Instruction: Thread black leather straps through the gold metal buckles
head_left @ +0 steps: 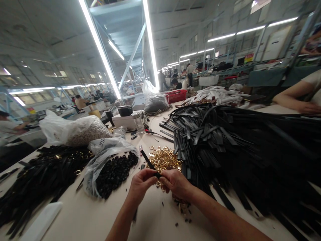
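Observation:
Both hands meet over the middle of the table. My left hand (pixel 143 183) pinches a black strap (pixel 147 158), whose free end sticks up and away to the left. From the other side my right hand (pixel 176 182) closes its fingers on the same strap near its lower part. Whether a buckle sits between the fingertips is hidden. Just beyond the hands lies a heap of gold buckles (pixel 164 158), partly covered by the right hand. To the left, a clear plastic bag (pixel 91 177) lies open with small black loops (pixel 116 172) spilling out.
A large pile of black straps (pixel 200 134) covers the right side. More straps with gold buckles (pixel 47 170) lie at left, near a white bar (pixel 42 222). Behind stand a filled plastic bag (pixel 85 132), a glass jar (pixel 138 123) and a red basket (pixel 177 96). A co-worker's arm (pixel 298 95) rests at right.

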The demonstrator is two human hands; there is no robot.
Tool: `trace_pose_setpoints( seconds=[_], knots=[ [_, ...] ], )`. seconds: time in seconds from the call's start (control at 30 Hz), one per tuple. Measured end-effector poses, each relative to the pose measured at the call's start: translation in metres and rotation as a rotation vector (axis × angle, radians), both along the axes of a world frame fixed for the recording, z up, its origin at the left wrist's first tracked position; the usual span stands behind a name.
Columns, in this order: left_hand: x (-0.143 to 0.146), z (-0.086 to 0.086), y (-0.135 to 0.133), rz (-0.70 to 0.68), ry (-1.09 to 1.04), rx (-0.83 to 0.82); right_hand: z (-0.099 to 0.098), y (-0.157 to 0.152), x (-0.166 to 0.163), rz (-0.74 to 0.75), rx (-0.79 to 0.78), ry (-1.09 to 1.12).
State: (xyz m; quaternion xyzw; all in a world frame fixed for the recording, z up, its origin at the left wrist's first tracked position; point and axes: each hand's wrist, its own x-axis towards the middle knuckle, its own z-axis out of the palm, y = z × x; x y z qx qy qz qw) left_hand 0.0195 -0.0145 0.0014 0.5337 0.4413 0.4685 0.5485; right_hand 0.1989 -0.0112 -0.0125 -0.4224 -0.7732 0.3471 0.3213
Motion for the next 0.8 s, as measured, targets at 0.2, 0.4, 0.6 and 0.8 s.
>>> trace_pose_setpoints(
  seconds=[0.2,0.4,0.6,0.8],
  knots=[
    [-0.0014,0.0008,0.0002,0.003,0.027,0.030,-0.0063,0.0019,-0.0018,0.000,-0.076,0.112],
    [0.0018,-0.0037,0.0015,0.059,-0.078,0.007,-0.0078,0.0035,-0.0027,0.021,-0.136,0.199],
    [0.0045,-0.0052,0.0010,0.118,-0.104,-0.009,-0.0052,0.0013,-0.0045,0.047,-0.208,0.281],
    [0.0034,-0.0052,0.0008,0.057,0.004,0.022,-0.0078,0.0023,-0.0032,0.029,-0.181,0.218]
  ],
)
